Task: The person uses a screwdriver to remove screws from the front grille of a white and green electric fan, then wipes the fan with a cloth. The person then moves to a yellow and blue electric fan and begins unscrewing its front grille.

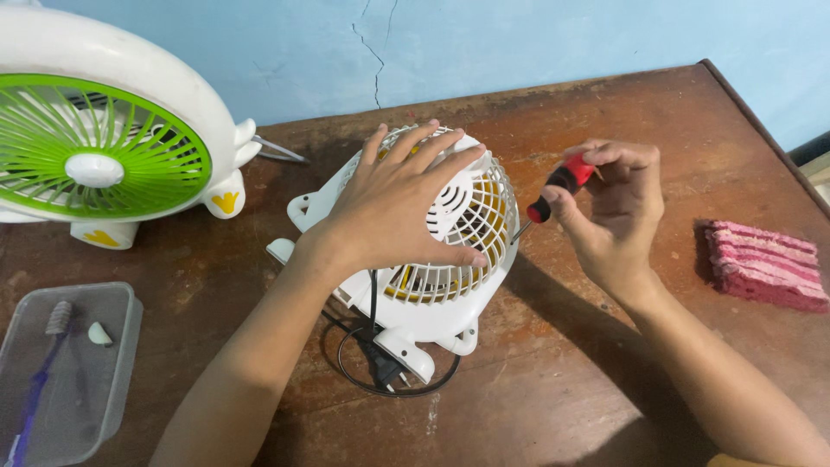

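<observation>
White fan (450, 259) with the yellow blades sits face-down on the brown surface (605, 363), right under the left hand and just left of the right hand. Left hand (398, 203) is spread flat across the back grille, fingers splayed wide, thumb hooked down along the lower part of the cage, pressing on the housing rather than gripping anything. Right hand (618, 216) is curled tight around a screwdriver (560, 186) with a red and black handle, fingers wrapped over the top end, thumb braced along the side. The metal shaft runs down and left from that hand and meets the fan's rim on its right edge; the tip itself is too small to make out. Below the left wrist, a black power cord (380, 372) loops on the surface with its plug lying by the fan's foot. Well off to the left of the left hand stands a second fan (104, 147), white with a green grille. Near the left forearm, lower left, there's a clear plastic container (78, 363) with a small brush inside. Out past the right hand, to its right, lies a pink folded cloth (765, 264).
</observation>
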